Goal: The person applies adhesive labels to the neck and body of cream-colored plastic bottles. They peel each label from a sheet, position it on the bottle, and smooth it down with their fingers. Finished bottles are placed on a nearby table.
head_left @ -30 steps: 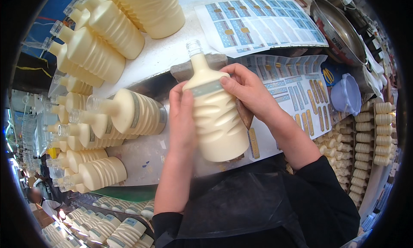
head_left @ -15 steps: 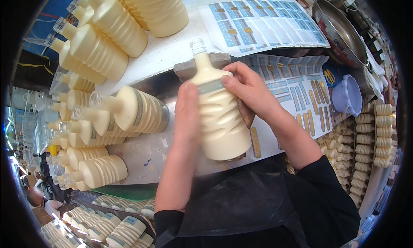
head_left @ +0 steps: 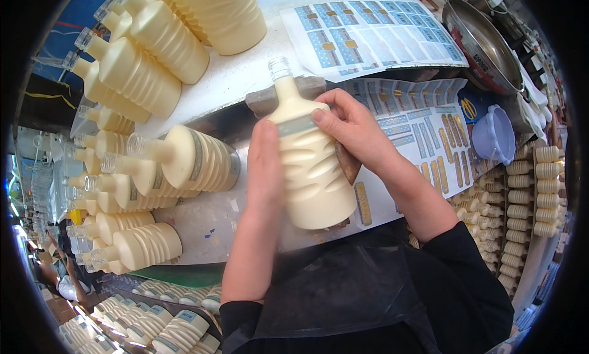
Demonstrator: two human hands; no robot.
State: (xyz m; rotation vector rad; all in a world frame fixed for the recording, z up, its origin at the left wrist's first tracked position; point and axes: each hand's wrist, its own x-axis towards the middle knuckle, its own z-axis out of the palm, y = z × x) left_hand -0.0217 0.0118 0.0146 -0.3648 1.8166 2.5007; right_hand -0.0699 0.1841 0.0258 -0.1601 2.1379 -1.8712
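A cream glass bottle point(head_left: 316, 179) with a clear threaded neck and wavy grooves lies tilted between my hands, its neck pointing away from me. Across its shoulder runs a grey-green label band point(head_left: 298, 126). My left hand point(head_left: 265, 164), slightly blurred, presses along the bottle's left side, with its other fingers hidden. On the right, my right hand point(head_left: 353, 124) grips the shoulder, its thumb on the band's right end and the fingers behind. Under the neck shows a grey block point(head_left: 261, 100), and a brown piece point(head_left: 348, 164) sits beside the bottle's right side.
Banded bottles point(head_left: 184, 154) lie at the left; more cream bottles point(head_left: 162, 44) stand at upper left. Label sheets point(head_left: 374, 32) lie far off, with another sheet of gold and blue strips point(head_left: 429, 133) at right. Beyond are a metal basin point(head_left: 485, 41), purple bucket point(head_left: 494, 136) and stacked bottles point(head_left: 515, 222).
The bottle and both hands have shifted very slightly left in the picture. My left thumb sits a little lower on the bottle's side. A person in the far left background has moved.
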